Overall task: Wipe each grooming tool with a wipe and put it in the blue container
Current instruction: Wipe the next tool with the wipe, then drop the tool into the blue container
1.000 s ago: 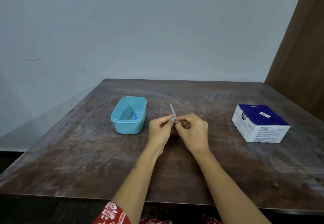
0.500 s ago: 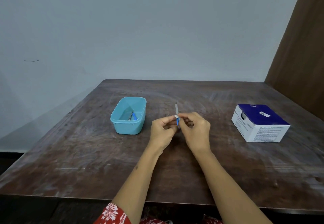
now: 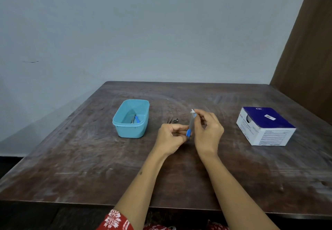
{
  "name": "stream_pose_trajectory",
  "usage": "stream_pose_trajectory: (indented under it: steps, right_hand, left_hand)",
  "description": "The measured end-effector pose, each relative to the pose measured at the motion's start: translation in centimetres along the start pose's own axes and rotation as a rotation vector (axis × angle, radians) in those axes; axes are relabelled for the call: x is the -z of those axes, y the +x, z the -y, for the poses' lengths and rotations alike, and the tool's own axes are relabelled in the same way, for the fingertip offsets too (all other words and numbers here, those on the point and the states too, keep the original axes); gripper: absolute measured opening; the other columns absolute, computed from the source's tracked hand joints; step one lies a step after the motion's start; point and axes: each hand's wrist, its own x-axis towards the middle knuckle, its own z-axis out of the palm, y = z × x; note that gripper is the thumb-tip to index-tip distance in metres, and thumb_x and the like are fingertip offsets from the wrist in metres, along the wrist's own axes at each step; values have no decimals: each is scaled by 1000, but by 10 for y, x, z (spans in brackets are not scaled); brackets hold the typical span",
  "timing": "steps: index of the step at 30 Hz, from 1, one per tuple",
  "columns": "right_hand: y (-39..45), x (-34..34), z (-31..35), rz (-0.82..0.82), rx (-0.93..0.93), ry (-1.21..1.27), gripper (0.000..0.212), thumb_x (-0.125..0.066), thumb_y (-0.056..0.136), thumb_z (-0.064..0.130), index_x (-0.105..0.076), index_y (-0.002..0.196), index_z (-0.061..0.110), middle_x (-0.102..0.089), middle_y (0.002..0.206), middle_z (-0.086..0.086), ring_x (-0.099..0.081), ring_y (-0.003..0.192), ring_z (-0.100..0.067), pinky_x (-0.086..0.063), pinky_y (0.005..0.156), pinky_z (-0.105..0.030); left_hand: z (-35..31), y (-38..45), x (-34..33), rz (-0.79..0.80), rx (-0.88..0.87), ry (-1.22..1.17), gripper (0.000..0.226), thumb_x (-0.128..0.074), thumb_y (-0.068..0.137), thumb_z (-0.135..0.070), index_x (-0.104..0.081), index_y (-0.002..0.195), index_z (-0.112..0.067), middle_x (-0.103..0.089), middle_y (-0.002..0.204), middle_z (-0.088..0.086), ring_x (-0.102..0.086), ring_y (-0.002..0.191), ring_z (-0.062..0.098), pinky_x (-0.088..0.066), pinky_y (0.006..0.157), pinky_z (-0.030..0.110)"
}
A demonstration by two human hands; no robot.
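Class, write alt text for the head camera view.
Left hand holds a blue-handled nail file while the right hand pinches a wipe at its tip, above a wooden table with a blue container.

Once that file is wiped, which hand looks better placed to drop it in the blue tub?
Probably the left hand: it grips the file by its handle, nearer the blue container.

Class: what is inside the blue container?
The blue container holds a blue-handled tool beside a small metal tool. The near wall hides the floor closest to the viewer.
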Motion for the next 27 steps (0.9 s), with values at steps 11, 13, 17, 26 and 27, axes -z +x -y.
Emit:
stream_pose_trajectory:
  steps: [11, 13, 17, 26, 27]
  right_hand:
    - [5, -1, -12, -54, -156, -5, 13, -64, 83, 3, -72, 91, 9, -65, 82, -1, -63, 71, -16, -53, 74, -31]
    - [5, -3, -13, -49, -157, 3, 11, -66, 82, 4, -72, 89, 9, -66, 81, -3, -63, 69, -17, -52, 72, -30]
    - [4, -5, -13, -22, -171, 31, 9, -67, 82, 5, -72, 88, 9, -67, 82, -5, -62, 68, -15, -49, 71, -25]
    - [5, -4, -14, 22, -210, 35, 7, -68, 82, 8, -72, 87, 11, -66, 79, -4, -60, 65, -9, -47, 66, -10]
    - [4, -4, -13, 25, -214, 39, 7, -68, 82, 8, -72, 87, 11, -66, 79, -3, -59, 65, -7, -47, 66, -11]
  left_hand:
    - [-13, -7, 13, -316, -59, 90, 27, -71, 75, -2, -73, 100, -13, -71, 76, -2, -65, 70, 6, -58, 73, 28]
    - [-26, -4, 30, -439, -93, 129, 17, -70, 76, -5, -75, 90, -12, -71, 72, -2, -61, 61, -4, -55, 69, 20]
    - [-62, 8, 82, -596, -67, 334, 16, -65, 76, 0, -72, 84, -10, -66, 67, -3, -59, 53, -7, -45, 54, 4]
    - [-78, 33, 108, -364, 439, 978, 17, -61, 69, 6, -49, 62, -5, -57, 70, 11, -63, 69, 23, -46, 43, 25]
    - [-77, 33, 106, -353, 454, 1012, 21, -61, 69, 6, -47, 61, -6, -54, 66, 9, -61, 68, 21, -44, 43, 25]
